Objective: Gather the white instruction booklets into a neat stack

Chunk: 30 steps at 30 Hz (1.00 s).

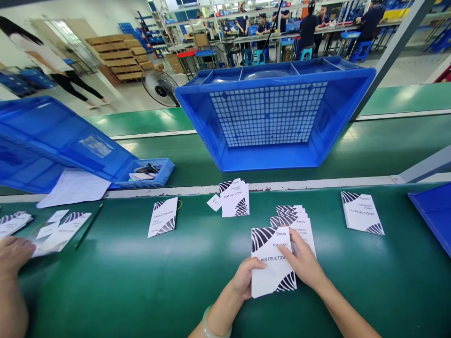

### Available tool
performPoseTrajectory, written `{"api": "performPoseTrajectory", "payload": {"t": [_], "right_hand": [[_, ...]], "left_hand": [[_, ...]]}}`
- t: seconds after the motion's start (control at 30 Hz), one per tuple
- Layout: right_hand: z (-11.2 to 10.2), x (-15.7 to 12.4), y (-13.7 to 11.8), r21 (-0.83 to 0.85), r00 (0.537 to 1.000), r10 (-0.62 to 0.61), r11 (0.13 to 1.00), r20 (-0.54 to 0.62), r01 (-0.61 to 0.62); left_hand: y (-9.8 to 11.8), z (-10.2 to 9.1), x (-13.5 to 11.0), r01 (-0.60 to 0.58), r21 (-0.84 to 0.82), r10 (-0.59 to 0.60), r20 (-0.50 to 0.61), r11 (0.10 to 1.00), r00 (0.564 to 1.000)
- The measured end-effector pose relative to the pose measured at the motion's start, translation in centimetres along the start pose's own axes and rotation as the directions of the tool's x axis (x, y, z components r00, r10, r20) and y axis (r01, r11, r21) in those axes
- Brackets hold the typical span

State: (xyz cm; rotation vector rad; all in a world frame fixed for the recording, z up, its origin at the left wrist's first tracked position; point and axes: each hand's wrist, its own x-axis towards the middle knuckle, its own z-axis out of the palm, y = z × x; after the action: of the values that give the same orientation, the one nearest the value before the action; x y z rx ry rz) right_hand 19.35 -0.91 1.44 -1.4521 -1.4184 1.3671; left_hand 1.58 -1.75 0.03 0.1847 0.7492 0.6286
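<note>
Both of my hands hold a small stack of white instruction booklets (269, 272) with black striped corners, tilted up above the green table. My left hand (244, 277) grips the lower left edge, thumb lying on the front cover. On the upper right side, my right hand (305, 263) pinches the booklets with its thumb across the printed title; its other fingers are partly hidden behind. Just behind the held stack lies a fanned pile of the same booklets (307, 230). Farther back is another booklet pile (237, 199), with a small white card (214, 202) beside it.
Single booklets lie at left (163, 217) and right (362, 213). A large blue crate (271, 157) stands tilted behind. At left are another blue crate (88, 141), a small blue tray (165, 171), a pen (89, 226) and a co-worker's hand (16, 253) on papers.
</note>
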Motion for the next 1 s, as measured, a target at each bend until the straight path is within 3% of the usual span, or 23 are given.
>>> {"api": "performPoseTrajectory", "payload": {"t": [0.1, 0.2, 0.33, 0.43, 0.5, 0.6, 0.73, 0.87, 1.0], "right_hand": [[-0.7, 0.2, -0.4, 0.174, 0.999, 0.001, 0.985, -0.043, 0.006], [-2.0, 0.3, -0.7, 0.346, 0.988, 0.088, 0.937, -0.128, -0.039], [-3.6, 0.8, -0.4, 0.485, 0.962, 0.189, 0.871, -0.199, -0.071], [-4.0, 1.1, -0.1, 0.174, 0.909, 0.133, 0.982, -0.395, -0.068], [-3.7, 1.0, 0.0, -0.097, 0.884, 0.028, 0.992, -0.467, -0.083], [-2.3, 0.4, -0.2, -0.178, 0.946, -0.035, 0.984, -0.323, -0.024], [-0.1, -0.4, -0.2, -0.112, 0.997, -0.019, 0.994, -0.071, 0.011], [0.3, -0.4, 0.0, 0.045, 0.999, 0.028, 0.999, -0.04, -0.026], [-0.5, -0.2, -0.9, 0.261, 0.995, 0.071, 0.964, -0.067, -0.051]], "left_hand": [[0.2, -0.3, 0.0, -0.017, -0.008, 0.016, -0.028, 1.0, 0.999], [1.0, -0.7, -0.3, -0.065, -0.032, 0.064, -0.011, 0.997, 0.998], [2.8, -0.3, -1.2, -0.186, -0.105, 0.204, 0.188, 0.977, 0.961], [3.8, 0.5, -1.8, -0.252, -0.141, 0.285, 0.335, 0.957, 0.898], [3.9, 0.8, -1.9, -0.262, -0.144, 0.298, 0.362, 0.954, 0.883], [2.9, 0.9, -1.6, -0.217, -0.128, 0.249, 0.352, 0.968, 0.903], [0.8, 0.7, -0.9, -0.105, -0.033, 0.11, 0.189, 0.994, 0.976], [0.2, 0.7, -0.6, -0.065, 0.0, 0.065, 0.022, 0.998, 0.998], [0.7, 0.5, -0.5, -0.06, -0.025, 0.059, -0.045, 0.998, 0.997]]}}
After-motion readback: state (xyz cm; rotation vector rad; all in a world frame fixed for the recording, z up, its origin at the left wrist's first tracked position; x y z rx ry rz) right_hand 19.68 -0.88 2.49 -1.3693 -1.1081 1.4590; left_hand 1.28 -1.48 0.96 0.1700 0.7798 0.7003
